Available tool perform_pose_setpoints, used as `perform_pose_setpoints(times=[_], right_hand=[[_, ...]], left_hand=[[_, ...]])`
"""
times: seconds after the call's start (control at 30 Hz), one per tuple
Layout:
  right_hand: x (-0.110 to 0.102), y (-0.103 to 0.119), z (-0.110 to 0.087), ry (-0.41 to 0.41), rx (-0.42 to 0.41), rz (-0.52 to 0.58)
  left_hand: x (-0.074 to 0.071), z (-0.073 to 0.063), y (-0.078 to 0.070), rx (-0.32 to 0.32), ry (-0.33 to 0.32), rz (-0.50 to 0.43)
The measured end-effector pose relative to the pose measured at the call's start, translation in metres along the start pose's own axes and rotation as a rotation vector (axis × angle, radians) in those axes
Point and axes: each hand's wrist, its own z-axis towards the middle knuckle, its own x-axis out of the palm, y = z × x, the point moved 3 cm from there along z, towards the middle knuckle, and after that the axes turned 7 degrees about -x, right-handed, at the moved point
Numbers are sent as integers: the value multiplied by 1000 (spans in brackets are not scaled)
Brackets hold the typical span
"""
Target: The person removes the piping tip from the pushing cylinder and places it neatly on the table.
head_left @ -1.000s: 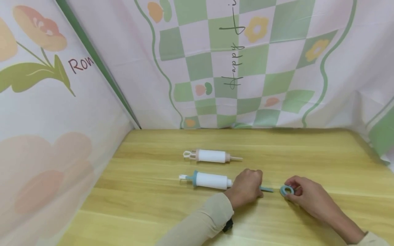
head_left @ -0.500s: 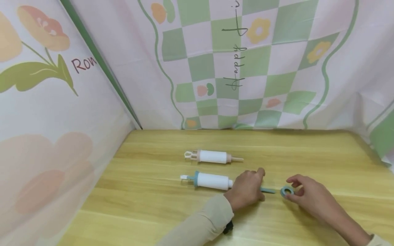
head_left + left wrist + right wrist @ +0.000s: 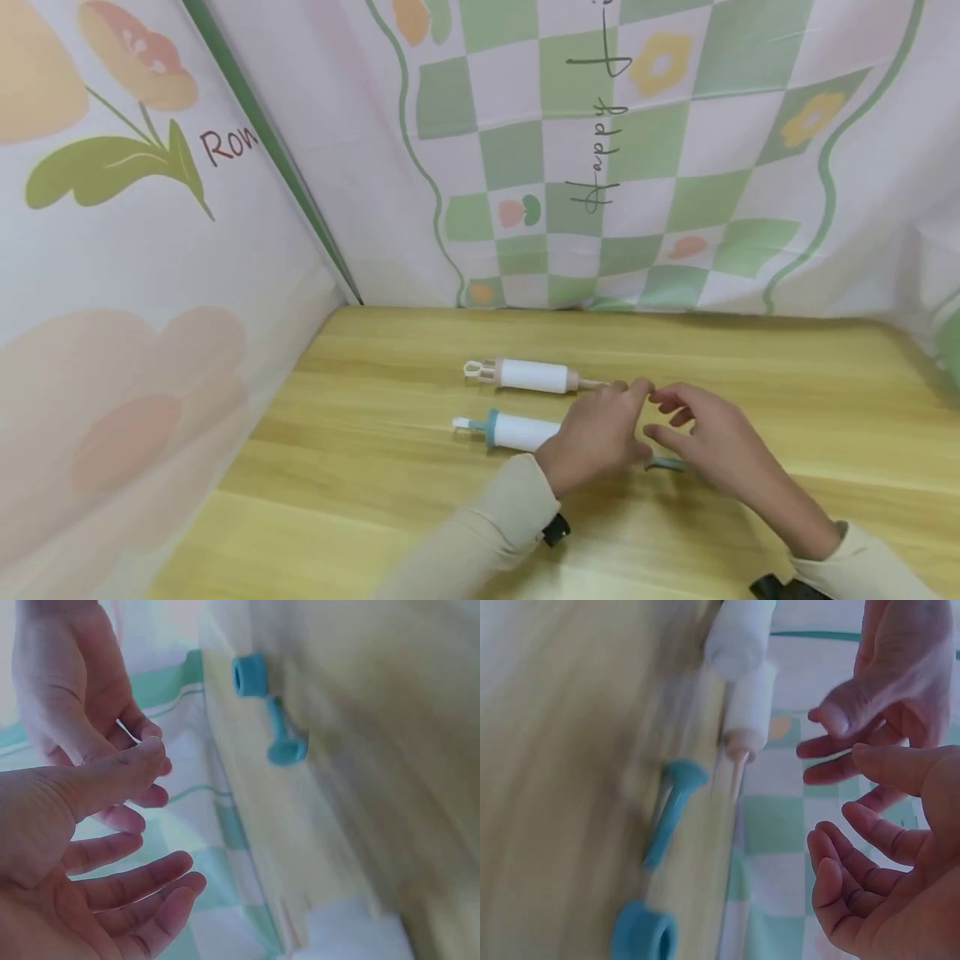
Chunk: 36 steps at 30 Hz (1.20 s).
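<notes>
Both hands are raised over the table with nothing in them, their fingers loosely bent and their fingertips close together. My left hand (image 3: 596, 429) is in front of the right end of a white-barrelled syringe with a blue collar (image 3: 521, 431). To its right is my right hand (image 3: 716, 437). Below them on the table lies a blue funnel-ended nozzle (image 3: 666, 463), its stem clearer in the right wrist view. A blue ring cap (image 3: 251, 675) lies at the tip of that stem in the left wrist view; the right hand hides it from the head view.
A second white-barrelled syringe (image 3: 534, 377) with pink ends and a thin tip lies farther back, parallel to the blue one. Patterned cloth (image 3: 577, 250) hangs at the table's back edge, and another flowered cloth (image 3: 135, 375) at the left.
My right hand has let go of the blue ring cap and moved left and up towards the left hand. The left hand has lifted from the nozzle. The head view has shifted slightly.
</notes>
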Motion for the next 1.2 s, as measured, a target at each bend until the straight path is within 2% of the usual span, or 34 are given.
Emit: perform_pose_setpoints(times=[0.23, 0.5, 0.67, 0.9, 1.03, 1.2], right_hand=[[5, 13, 15, 29, -9, 22], [4, 13, 24, 80, -17, 9], [4, 12, 34, 96, -33, 15], [7, 7, 47, 116, -22, 44], [11, 0, 52, 147, 10, 76], [15, -10, 56, 219, 126, 262]], left_hand=[[-14, -1, 29, -24, -3, -58], [-33, -7, 78, -117, 18, -139], [-42, -7, 106, -140, 30, -198], [-43, -5, 147, -164, 41, -281], [-42, -5, 170, -152, 56, -344], [-36, -3, 202, -104, 89, -424]])
